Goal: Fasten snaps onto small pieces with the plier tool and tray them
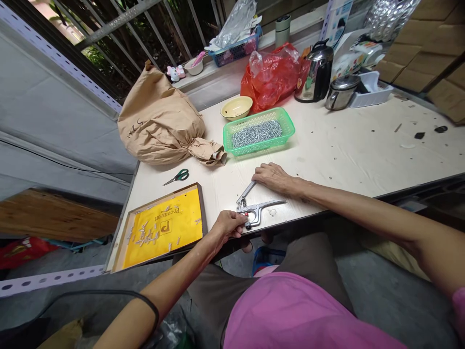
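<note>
A metal hand press tool lies at the near edge of the white table. My left hand is closed in a pinch at the tool's head, and what it holds is too small to make out. My right hand rests palm down on the upper handle, its fingers curled over the end. Left of my hands a yellow-lined tray holds several small metal pieces. Farther back, a green basket is full of the same kind of silvery parts.
Green-handled scissors lie beyond the tray. A tied brown paper sack, a yellow bowl, a red plastic bag, a steel kettle and a lidded pot stand along the back. Cardboard boxes sit far right.
</note>
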Available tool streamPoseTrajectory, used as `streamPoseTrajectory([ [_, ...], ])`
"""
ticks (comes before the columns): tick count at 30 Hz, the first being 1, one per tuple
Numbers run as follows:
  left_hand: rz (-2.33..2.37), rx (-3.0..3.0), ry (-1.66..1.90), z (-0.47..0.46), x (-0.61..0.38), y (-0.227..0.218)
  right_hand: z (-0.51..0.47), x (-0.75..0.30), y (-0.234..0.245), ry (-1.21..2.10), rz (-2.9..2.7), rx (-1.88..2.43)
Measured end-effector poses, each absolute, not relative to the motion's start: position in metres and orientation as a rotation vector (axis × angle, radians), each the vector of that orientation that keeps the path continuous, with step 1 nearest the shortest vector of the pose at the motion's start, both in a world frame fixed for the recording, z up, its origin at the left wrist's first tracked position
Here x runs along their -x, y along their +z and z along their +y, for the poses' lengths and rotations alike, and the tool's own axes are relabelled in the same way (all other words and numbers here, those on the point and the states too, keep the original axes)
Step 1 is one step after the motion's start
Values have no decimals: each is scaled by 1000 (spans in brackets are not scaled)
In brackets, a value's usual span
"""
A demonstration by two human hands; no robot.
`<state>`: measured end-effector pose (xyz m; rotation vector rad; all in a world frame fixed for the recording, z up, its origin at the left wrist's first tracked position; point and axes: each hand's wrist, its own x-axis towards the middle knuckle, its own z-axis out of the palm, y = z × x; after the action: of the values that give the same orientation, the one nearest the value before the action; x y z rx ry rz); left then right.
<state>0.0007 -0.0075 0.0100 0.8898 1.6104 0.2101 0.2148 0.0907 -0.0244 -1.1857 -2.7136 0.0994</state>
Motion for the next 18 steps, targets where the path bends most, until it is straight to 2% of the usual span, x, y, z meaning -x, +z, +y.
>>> streamPoseTrajectory([
  [10,1689,-791,347,-32,-6,6,79,-209,-28,56,-2712,1249],
  [18,1628,-788,218,-20,-2,8,78,-210,-34,33,-2688,1264],
])
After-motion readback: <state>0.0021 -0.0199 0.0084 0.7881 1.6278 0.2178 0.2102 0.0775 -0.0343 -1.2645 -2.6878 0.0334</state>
